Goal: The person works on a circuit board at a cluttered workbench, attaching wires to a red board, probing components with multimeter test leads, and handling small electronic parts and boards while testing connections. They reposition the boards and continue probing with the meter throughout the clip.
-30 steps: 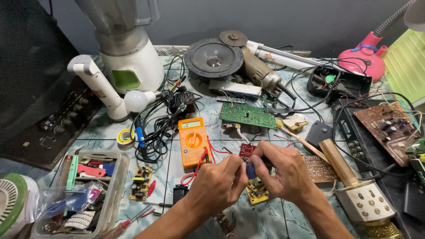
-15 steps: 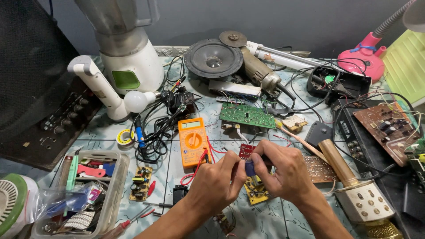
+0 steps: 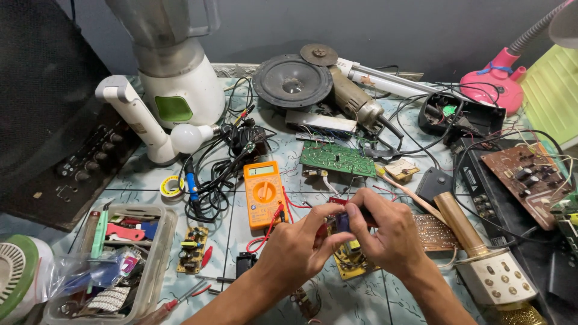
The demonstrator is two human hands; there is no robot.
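Hands meet at the middle of a cluttered workbench in the head view, the only one there is. The left hand [image 3: 298,247] and the right hand [image 3: 385,232] pinch a small dark blue component [image 3: 342,222] between their fingertips, both grasping it from opposite sides, just above a small yellowish circuit board [image 3: 349,262] that lies on the pale tiled tabletop [image 3: 235,235]. What exactly the component is cannot be told; the fingers hide most of it.

Just left of the hands lies an orange multimeter [image 3: 263,192], its red lead [image 3: 274,225] curling toward the left hand. Beyond the hands rests a green circuit board [image 3: 337,158], and farther back a round black speaker [image 3: 292,80] beside a grey power tool [image 3: 355,102]. A white blender [image 3: 174,66] stands at the rear left, with a white light bulb [image 3: 188,138] near its base. A clear plastic tub [image 3: 162,253] of small tools sits at the lower left. To the right lie a gold microphone [image 3: 481,259], a brown circuit board [image 3: 524,177] and, at the back, a pink desk lamp [image 3: 497,81].
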